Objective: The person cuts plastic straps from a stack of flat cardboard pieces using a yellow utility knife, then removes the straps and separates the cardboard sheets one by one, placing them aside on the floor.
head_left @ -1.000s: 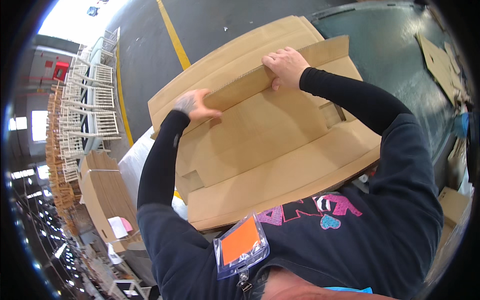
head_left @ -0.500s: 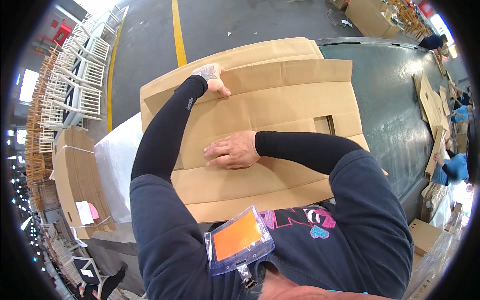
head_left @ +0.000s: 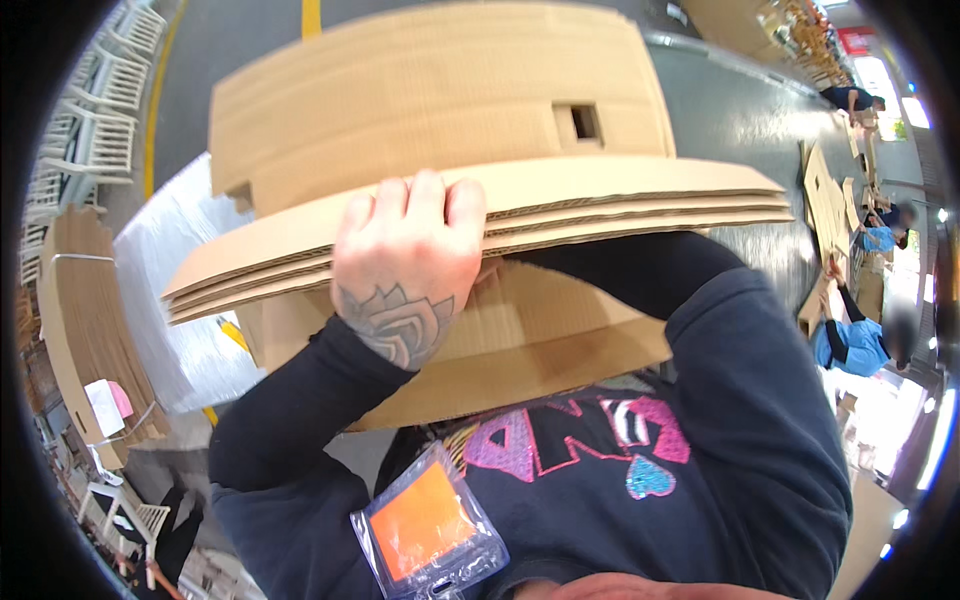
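A folded brown cardboard sheet (head_left: pixel 640 180) is raised in front of me, its layered corrugated edges turned toward me. Over its top edge curl the fingers of my left hand (head_left: pixel 410 240), closed on the board, the tattooed back of the hand facing up. My right forearm (head_left: pixel 630 275), in a black sleeve, reaches in beneath the raised board. The right hand itself is hidden behind the layers, so its fingers cannot be made out. Below the raised board lies more brown cardboard (head_left: pixel 560 345), close to my body. Another cardboard panel (head_left: pixel 420 100) with a small rectangular cutout lies beyond.
A plastic-wrapped white block (head_left: pixel 180 300) stands at the left, beside a strapped stack of flat cardboard (head_left: pixel 95 330). White chairs (head_left: pixel 100 130) line the far left. On the right is a green-grey table surface (head_left: pixel 730 130), with a co-worker in blue (head_left: pixel 850 340) handling cardboard.
The cardboard has been lifted and tilted up toward me. My left hand has come nearer and now grips its edge. My right hand has slipped out of sight under the board.
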A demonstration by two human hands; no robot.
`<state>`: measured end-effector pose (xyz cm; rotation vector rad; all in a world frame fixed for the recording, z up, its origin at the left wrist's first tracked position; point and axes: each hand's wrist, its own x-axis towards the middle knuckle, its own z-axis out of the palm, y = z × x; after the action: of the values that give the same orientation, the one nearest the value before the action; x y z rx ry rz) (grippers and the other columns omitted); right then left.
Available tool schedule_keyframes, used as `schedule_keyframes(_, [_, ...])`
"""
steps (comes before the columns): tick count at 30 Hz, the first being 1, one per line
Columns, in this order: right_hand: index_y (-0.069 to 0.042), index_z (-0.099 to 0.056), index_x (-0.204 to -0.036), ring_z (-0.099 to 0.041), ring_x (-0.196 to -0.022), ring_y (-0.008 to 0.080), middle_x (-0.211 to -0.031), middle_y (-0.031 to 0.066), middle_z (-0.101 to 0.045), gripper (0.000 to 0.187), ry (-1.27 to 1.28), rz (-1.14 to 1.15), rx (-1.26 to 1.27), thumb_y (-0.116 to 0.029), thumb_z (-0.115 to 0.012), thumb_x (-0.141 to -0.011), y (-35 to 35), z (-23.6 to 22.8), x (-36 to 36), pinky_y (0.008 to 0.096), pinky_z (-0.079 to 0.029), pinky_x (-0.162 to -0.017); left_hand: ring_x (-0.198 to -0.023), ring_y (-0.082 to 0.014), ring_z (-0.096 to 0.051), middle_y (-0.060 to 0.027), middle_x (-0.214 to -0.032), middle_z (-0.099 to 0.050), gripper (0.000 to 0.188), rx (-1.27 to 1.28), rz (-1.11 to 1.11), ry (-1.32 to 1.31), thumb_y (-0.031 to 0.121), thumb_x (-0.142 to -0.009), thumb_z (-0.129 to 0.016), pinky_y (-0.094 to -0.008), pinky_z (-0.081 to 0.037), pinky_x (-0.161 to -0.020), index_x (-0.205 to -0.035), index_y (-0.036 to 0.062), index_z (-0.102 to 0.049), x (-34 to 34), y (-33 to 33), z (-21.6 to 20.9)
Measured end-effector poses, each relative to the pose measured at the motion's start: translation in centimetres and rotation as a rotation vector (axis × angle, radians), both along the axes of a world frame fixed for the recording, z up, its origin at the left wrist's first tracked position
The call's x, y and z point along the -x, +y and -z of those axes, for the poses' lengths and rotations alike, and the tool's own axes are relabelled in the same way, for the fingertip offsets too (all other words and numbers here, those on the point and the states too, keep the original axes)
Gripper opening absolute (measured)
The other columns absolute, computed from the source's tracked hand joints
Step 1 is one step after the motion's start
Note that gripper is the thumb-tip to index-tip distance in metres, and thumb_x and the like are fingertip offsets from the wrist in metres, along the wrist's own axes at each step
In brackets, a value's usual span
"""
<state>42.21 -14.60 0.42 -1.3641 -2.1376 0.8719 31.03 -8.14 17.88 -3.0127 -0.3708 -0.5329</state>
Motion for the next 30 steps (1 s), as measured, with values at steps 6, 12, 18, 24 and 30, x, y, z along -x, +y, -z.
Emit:
schedule_keyframes(6, [-0.013,-0.061,-0.125,-0.060,-0.116,0.0322,-0.119,0.0149,-0.062,0.040,-0.394,0.064,-0.440,-0.024,-0.059,-0.087,-0.7,-3.9,-1.4,0.0458,-0.049,-0.099,-0.076,-0.0298,-0.064,-0.0090,-0.077,-0.061,0.015,-0.006,0.091,-0.118,0.023,-0.080,-0.066,-0.0398,-0.048,-0.067,-0.085,0.0109,-0.057,-4.4,4.4,-0.6])
schedule_keyframes(12, [-0.018,-0.051,-0.139,-0.041,-0.137,0.0393,-0.148,0.0134,-0.040,0.083,-0.566,0.680,-0.799,-0.040,-0.086,-0.067,-8.2,-24.6,-7.8,0.0596,-0.031,-0.113,-0.080,-0.0400,-0.065,-0.0168,-0.080,-0.066,0.042,0.125,0.027,0.095,0.030,-0.066,-0.085,-0.0505,-0.050,-0.068,-0.087,0.0062,-0.058,-4.3,6.6,-3.8])
schedule_keyframes(18, [-0.013,-0.070,-0.098,-0.069,-0.093,0.0323,-0.094,0.0126,-0.072,0.040,-0.734,0.996,-0.146,-0.041,-0.082,-0.072,-22.8,-29.5,-21.8,0.0432,-0.054,-0.078,-0.084,-0.0388,-0.066,-0.0173,-0.083,-0.068,0.042,-0.081,0.179,-0.015,0.025,-0.064,-0.087,-0.0480,-0.050,-0.074,-0.092,0.0053,-0.062,-10.7,-2.5,-16.6])
schedule_keyframes(24, [-0.011,-0.071,-0.116,-0.071,-0.093,0.0272,-0.105,0.0134,-0.073,0.052,-0.468,1.198,-0.402,-0.043,-0.080,-0.077,-37.8,-31.8,-33.1,0.0382,-0.054,-0.083,-0.139,-0.0317,-0.042,-0.0130,-0.147,-0.048,0.084,-0.518,0.321,-0.507,0.013,-0.072,-0.082,-0.0463,-0.030,-0.118,-0.147,0.0148,-0.044,-17.7,-5.8,-22.8])
schedule_keyframes(30, [0.002,-0.059,-0.131,-0.066,-0.107,0.0196,-0.122,0.0105,-0.067,0.044,0.465,1.790,-0.206,-0.026,-0.066,-0.097,-64.6,-28.4,-42.1,0.0333,-0.053,-0.092,-0.134,-0.0304,-0.049,-0.0136,-0.141,-0.055,0.060,0.021,0.216,-0.340,0.027,-0.088,-0.075,-0.0428,-0.038,-0.112,-0.139,0.0079,-0.051,-18.0,1.0,-16.4])
